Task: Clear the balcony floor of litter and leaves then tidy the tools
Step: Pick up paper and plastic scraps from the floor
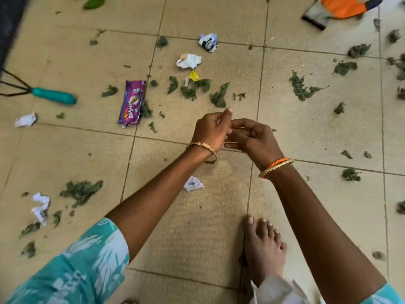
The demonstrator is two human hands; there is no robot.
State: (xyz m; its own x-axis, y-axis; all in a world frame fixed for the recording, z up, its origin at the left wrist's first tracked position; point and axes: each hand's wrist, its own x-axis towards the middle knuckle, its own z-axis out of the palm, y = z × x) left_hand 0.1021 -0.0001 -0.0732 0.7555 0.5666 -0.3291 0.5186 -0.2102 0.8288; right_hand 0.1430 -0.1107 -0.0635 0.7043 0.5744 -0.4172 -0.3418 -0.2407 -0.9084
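Head view looks down on a tiled balcony floor (65, 51) strewn with litter. At far left a hand rake with a teal handle (53, 95) lies flat, a tool not yet tidied, with a crumpled paper (25, 120) just below it. A purple snack wrapper (131, 102) lies among wilted leaves (195, 89), and paper wads (189, 61) sit beyond. Mid-frame the left hand (211, 130) and right hand (254, 137) meet above the floor, fingers curled and touching each other; whether they grip anything I cannot tell. Likely they are readying to start picking up. An orange glove (341, 6) lies at top right.
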